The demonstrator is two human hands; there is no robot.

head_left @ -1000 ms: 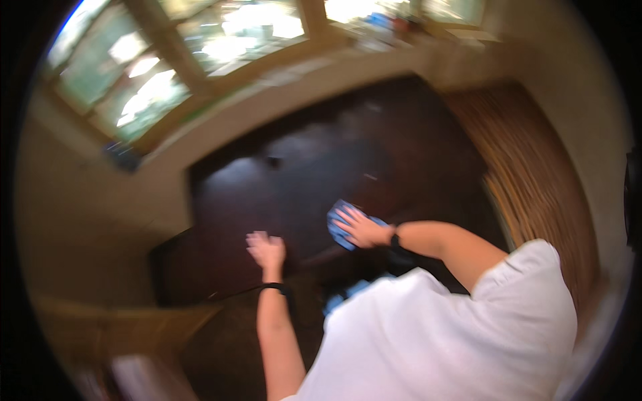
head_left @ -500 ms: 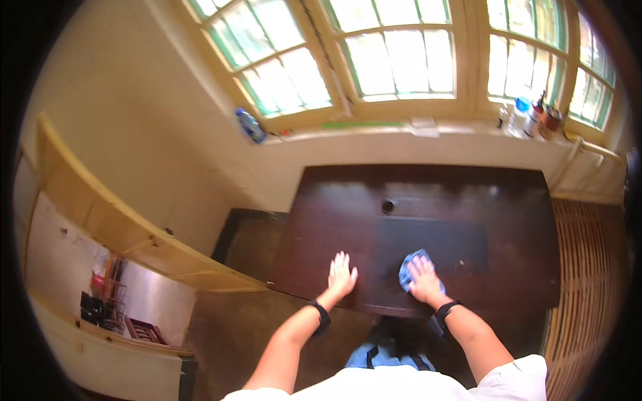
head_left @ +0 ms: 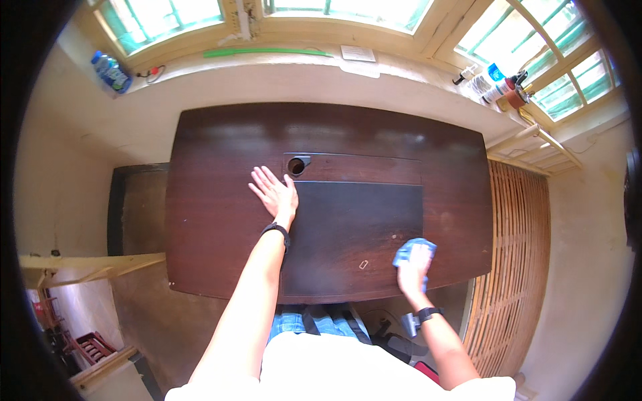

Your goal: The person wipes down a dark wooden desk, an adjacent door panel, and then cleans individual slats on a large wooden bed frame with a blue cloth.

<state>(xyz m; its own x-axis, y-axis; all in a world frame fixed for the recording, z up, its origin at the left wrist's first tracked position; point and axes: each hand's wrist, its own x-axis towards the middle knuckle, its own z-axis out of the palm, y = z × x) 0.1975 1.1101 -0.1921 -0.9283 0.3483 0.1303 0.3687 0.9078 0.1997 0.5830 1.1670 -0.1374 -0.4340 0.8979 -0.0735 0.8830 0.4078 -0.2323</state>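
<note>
A dark brown wooden desk [head_left: 455, 194] with a black inset panel [head_left: 354, 214] fills the middle of the view. My left hand [head_left: 275, 194] lies flat on the wood, fingers spread, just below a round hole [head_left: 296, 166] in the desktop. Near the front right of the desk, my right hand [head_left: 416, 267] presses a blue cloth [head_left: 405, 252] against the surface; motion blurs this hand slightly. Pale marks show on the panel's lower right, left of the cloth. Each wrist wears a black band.
Behind the desk a windowsill holds a blue bottle [head_left: 111, 72], a green strip [head_left: 264, 52], white papers [head_left: 359, 60] and several bottles and cans [head_left: 498, 83]. A slatted bamboo surface [head_left: 513, 267] adjoins the right side. A yellowish wooden ledge [head_left: 100, 266] stands at the left.
My left hand has slid forward across the desk to near the hole. The right hand has carried the cloth to the right. My view has shifted and turned.
</note>
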